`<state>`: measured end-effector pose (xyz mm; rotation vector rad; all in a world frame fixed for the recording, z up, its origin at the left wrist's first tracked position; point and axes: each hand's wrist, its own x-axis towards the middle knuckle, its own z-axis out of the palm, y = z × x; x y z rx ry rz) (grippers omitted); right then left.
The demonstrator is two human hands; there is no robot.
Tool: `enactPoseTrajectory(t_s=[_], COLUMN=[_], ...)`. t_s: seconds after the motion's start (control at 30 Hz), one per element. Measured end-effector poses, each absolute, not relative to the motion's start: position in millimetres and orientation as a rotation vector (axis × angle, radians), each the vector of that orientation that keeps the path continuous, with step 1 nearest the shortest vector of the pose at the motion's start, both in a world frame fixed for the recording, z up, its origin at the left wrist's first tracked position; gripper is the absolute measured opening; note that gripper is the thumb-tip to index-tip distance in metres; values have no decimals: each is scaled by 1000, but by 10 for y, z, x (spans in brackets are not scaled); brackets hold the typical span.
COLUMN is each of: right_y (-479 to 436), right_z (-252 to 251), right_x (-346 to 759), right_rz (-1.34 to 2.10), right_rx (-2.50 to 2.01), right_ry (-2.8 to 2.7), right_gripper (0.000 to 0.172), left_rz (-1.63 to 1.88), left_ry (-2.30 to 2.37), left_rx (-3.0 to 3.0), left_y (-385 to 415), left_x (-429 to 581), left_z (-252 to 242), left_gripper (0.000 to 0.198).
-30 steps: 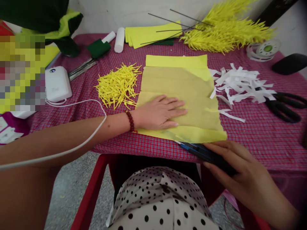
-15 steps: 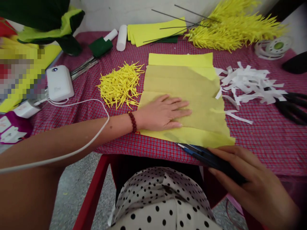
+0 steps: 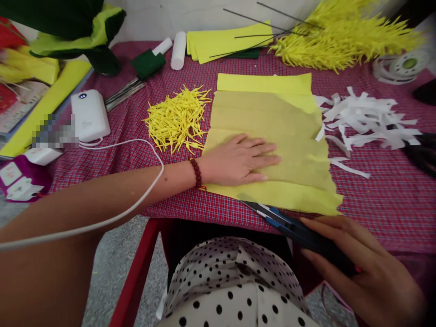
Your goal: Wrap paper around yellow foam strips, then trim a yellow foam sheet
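My left hand (image 3: 238, 160) lies flat on a yellow sheet (image 3: 272, 199), its fingers stretched out. A second, duller sheet (image 3: 289, 131), thin and tan-looking, covers much of the yellow one. My right hand (image 3: 364, 259) grips a dark utility knife (image 3: 303, 234) with blue parts. Its blade (image 3: 250, 205) is out and points left along the sheet's near edge. Whether the blade tip touches the sheet I cannot tell. Just left of the sheets is a heap of thin, twisted yellow pieces (image 3: 179, 119).
White strips (image 3: 368, 113) lie at the right beside black handles (image 3: 424, 152). Yellow fringed stems (image 3: 340, 41), yellow strips (image 3: 221, 45) and a white roll (image 3: 178, 51) are along the back. A white power bank (image 3: 89, 114) stands left, its cable (image 3: 136, 200) crossing my left forearm.
My right hand has drawn the knife slightly nearer me and left relative to the sheet, so more of its blade shows. My left hand stays flat in place. The view has shifted a little.
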<state>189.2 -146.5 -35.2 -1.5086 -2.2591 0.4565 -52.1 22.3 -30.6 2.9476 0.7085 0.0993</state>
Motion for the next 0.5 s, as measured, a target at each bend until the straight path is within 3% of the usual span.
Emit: enactPoseTrajectory(t_s=[0.5], right_y=[-1284], right_z=[-291], right_x=[1523], right_rz=[364], right_rx=[-1426], right_ry=[-2270], right_gripper=[30], left_rz=[95], left_ry=[724], left_rx=[2974], left_y=[207], left_x=[-521], left_z=[-310], left_gripper=[56])
